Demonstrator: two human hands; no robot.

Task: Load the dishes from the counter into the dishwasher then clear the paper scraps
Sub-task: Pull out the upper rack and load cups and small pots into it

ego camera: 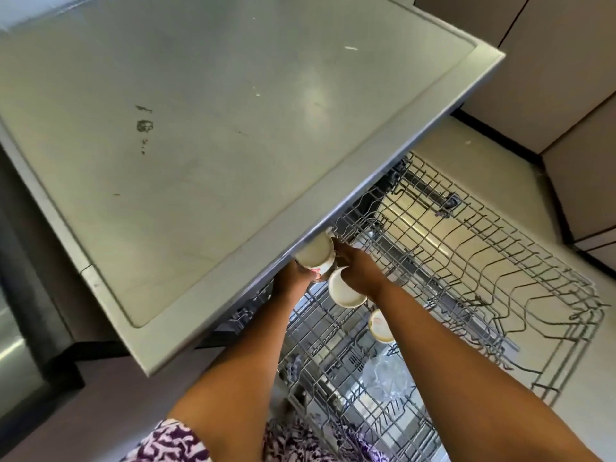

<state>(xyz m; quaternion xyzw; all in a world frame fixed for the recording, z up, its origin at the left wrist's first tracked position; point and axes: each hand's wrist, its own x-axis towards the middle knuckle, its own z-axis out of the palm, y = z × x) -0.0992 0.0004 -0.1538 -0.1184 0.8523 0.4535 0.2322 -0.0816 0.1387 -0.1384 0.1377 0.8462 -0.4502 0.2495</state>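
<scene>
Fingers (pixel 341 249) clasp cups: left hand (pixel 295 278) a red-printed white cup (pixel 315 256), right hand (pixel 358 270) a plain white cup (pixel 346 290); grey counter (pixel 233 128) edge just above may knock them.

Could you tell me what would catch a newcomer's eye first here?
The two hands, left hand gripping a printed cup and right hand over a plain cup, meet at the edge of the counter. Beneath them the rack stands pulled out, a third cup lying in it.

Kitchen, steel counter (pixel 216 128), dishwasher rack (pixel 466 261)
</scene>
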